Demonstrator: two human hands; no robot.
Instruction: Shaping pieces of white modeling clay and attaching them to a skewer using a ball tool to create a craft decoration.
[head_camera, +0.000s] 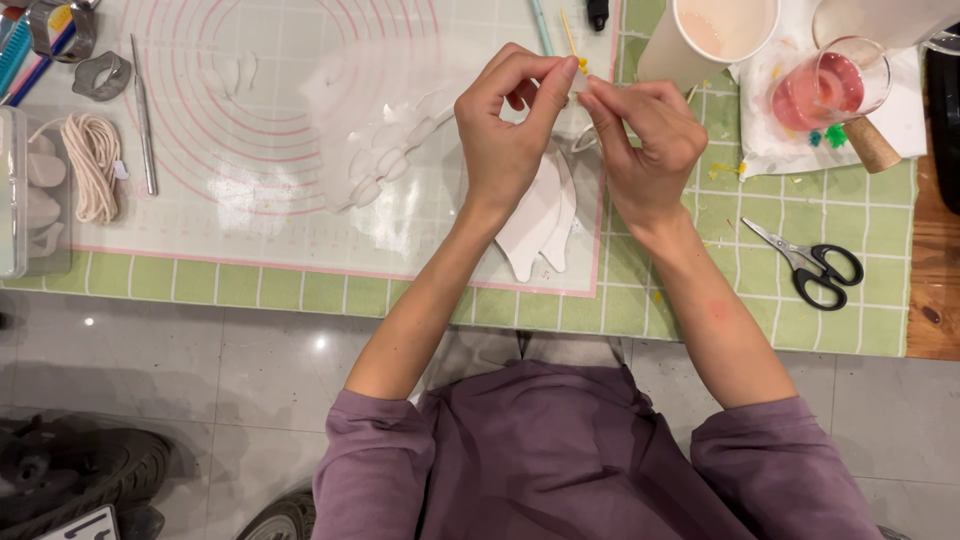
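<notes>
My left hand (508, 125) and my right hand (645, 135) meet above a translucent work mat (280, 130), fingertips pinched together on a tiny yellow piece (582, 66). Which hand bears it is hard to tell; both thumbs and forefingers close on it. Under my hands lie white cut-out leaf shapes (540, 225) and a row of small white petal pieces (385, 160). A thin yellow stick (568, 28) lies just beyond my fingertips.
Black-handled scissors (815, 265) lie right of my wrist on a green checked cloth (700, 300). A glass of pink liquid (830, 85), a white cup (725, 25), a metal tool (145, 115), a cord bundle (95, 165) and a clear box (25, 190) surround the mat.
</notes>
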